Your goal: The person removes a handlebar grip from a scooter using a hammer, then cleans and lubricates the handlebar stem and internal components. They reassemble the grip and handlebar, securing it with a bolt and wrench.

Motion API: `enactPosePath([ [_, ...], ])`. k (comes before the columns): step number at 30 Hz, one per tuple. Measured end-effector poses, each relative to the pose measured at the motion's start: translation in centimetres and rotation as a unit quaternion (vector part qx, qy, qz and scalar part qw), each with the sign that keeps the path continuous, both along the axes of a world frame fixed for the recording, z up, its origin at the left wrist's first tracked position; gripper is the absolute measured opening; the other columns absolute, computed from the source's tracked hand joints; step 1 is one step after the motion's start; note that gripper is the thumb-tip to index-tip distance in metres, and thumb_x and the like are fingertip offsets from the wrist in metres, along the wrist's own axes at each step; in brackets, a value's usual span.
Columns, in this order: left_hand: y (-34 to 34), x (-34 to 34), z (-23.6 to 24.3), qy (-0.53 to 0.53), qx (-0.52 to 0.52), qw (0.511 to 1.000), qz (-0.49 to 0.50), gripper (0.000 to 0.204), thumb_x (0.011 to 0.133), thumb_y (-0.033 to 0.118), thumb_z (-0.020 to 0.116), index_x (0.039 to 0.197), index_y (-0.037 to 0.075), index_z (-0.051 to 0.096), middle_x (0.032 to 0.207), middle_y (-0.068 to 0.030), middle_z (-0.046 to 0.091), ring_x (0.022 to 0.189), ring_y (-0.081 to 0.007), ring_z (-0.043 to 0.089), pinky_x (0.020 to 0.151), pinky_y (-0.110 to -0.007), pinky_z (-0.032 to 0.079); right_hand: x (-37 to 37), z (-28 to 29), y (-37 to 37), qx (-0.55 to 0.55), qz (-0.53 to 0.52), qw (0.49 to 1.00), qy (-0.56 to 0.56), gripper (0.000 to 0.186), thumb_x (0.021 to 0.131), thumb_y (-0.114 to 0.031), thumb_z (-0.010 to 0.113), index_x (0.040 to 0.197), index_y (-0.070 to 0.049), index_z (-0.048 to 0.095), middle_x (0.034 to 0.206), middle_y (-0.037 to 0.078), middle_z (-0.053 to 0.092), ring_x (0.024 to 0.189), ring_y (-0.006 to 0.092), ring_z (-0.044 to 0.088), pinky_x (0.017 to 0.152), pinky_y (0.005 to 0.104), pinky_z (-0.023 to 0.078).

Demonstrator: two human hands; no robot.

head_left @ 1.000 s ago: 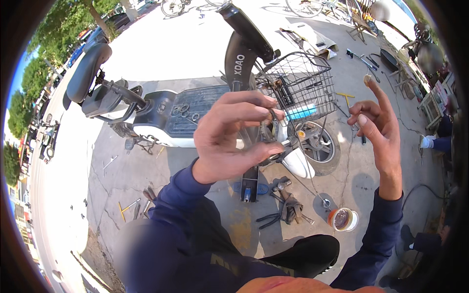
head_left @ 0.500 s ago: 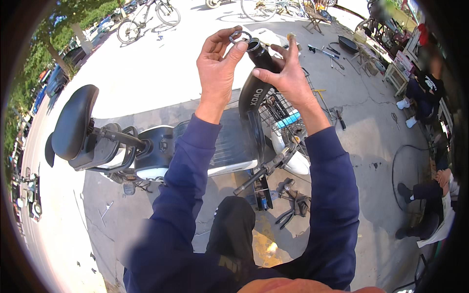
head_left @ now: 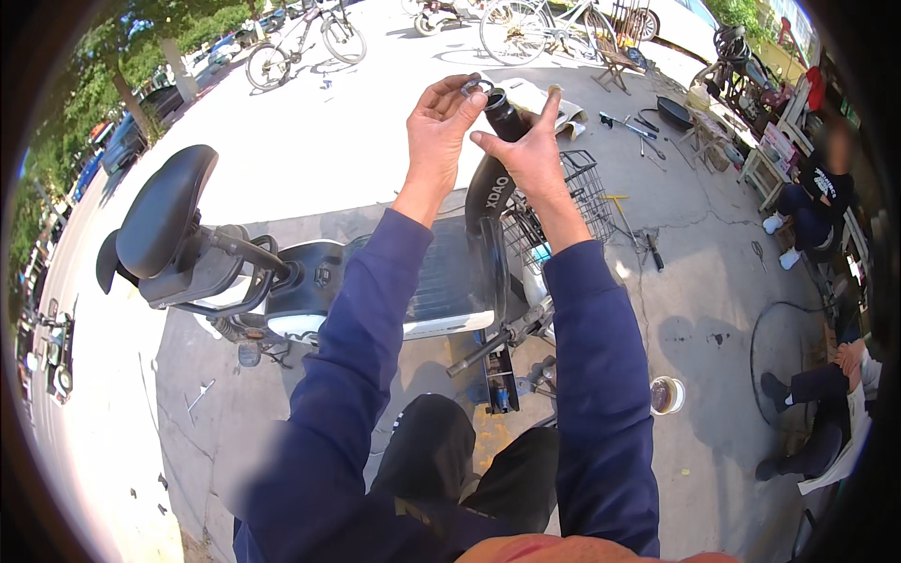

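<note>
My left hand (head_left: 435,150) pinches a thin metal bearing ring (head_left: 477,86) between thumb and fingers. The ring is just beside and above the open top of the black head tube (head_left: 505,120) of an electric scooter (head_left: 422,272). My right hand (head_left: 533,167) is at the tube's right side, its thumb across the near side and its index finger stretched upward. Something yellowish, like grease, shows on that fingertip. The other right fingers are partly hidden. Below the hands, the handlebar (head_left: 483,355) hangs down beside the footboard, detached from the tube's top.
A wire basket (head_left: 584,197) is right of the tube. Tools, including a yellow-handled one (head_left: 615,199), lie on the pavement beyond. A white tub (head_left: 667,395) stands right of my forearm. People sit along the right edge; a bicycle (head_left: 300,47) stands far left.
My view has shifted, and the tub has come into sight. My left hand still holds the ring, now closer to the tube's mouth. My right index finger still points up.
</note>
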State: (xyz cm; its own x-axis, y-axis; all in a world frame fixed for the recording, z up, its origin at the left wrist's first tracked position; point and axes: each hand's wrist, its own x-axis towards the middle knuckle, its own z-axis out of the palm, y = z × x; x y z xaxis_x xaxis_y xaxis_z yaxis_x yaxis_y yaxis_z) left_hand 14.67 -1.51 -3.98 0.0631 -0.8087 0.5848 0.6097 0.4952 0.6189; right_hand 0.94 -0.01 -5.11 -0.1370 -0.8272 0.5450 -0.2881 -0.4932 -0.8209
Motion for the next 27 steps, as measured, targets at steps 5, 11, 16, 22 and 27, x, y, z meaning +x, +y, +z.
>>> enactPosePath([
  [5, 0.1, -0.1, -1.0, -0.026, 0.050, 0.998, 0.012, 0.041, 0.089, 0.007, 0.082, 0.125, -0.001, 0.063, 0.124, -0.0110, 0.071, 0.107, -0.0149, 0.067, 0.093, -0.028, 0.054, 0.3, 0.1, 0.4, 0.004, -0.001, 1.000, -0.015, 0.142, 0.068, -0.031, 0.094, 0.159, 0.010, -0.007, 0.122, 0.019, 0.068, 0.110, 0.0299, 0.069, 0.098, 0.0360, 0.053],
  [11, 0.5, -0.7, -0.1, -0.034, 0.035, 0.999, 0.020, 0.043, 0.090, 0.008, 0.081, 0.127, -0.001, 0.063, 0.126, -0.0128, 0.070, 0.106, -0.0156, 0.067, 0.092, -0.029, 0.055, 0.4, 1.0, 0.9, 0.024, -0.007, 0.999, 0.025, 0.140, 0.072, -0.035, 0.093, 0.160, 0.009, -0.007, 0.127, 0.022, 0.063, 0.115, 0.0292, 0.066, 0.100, 0.0353, 0.053],
  [16, -0.2, -1.0, -0.6, -0.039, 0.026, 0.999, -0.004, 0.045, 0.091, 0.006, 0.080, 0.130, -0.004, 0.060, 0.127, -0.0142, 0.069, 0.114, -0.0192, 0.067, 0.102, -0.032, 0.055, 0.5, 0.5, 1.1, 0.014, -0.027, 0.999, 0.032, 0.136, 0.072, -0.030, 0.092, 0.158, 0.011, -0.005, 0.123, 0.020, 0.065, 0.113, 0.0292, 0.067, 0.099, 0.0358, 0.053],
  [22, -0.5, -0.3, -1.1, -0.088, 0.019, 0.996, -0.023, 0.054, 0.092, 0.011, 0.079, 0.137, -0.004, 0.053, 0.138, -0.0191, 0.063, 0.122, -0.0227, 0.064, 0.107, -0.036, 0.052, 0.9, -0.1, 0.9, -0.015, -0.007, 1.000, -0.010, 0.134, 0.070, -0.027, 0.092, 0.155, 0.017, -0.002, 0.116, 0.017, 0.068, 0.105, 0.0271, 0.069, 0.094, 0.0357, 0.054],
  [27, -0.4, 0.0, -1.0, -0.089, 0.004, 0.994, -0.058, 0.068, 0.093, 0.013, 0.078, 0.149, -0.001, 0.041, 0.142, -0.0229, 0.059, 0.126, -0.0242, 0.062, 0.106, -0.037, 0.052, 0.4, 0.3, 1.3, 0.022, 0.033, 0.999, -0.033, 0.133, 0.076, -0.022, 0.086, 0.157, 0.011, -0.014, 0.131, 0.023, 0.059, 0.120, 0.0307, 0.063, 0.104, 0.0373, 0.050],
])
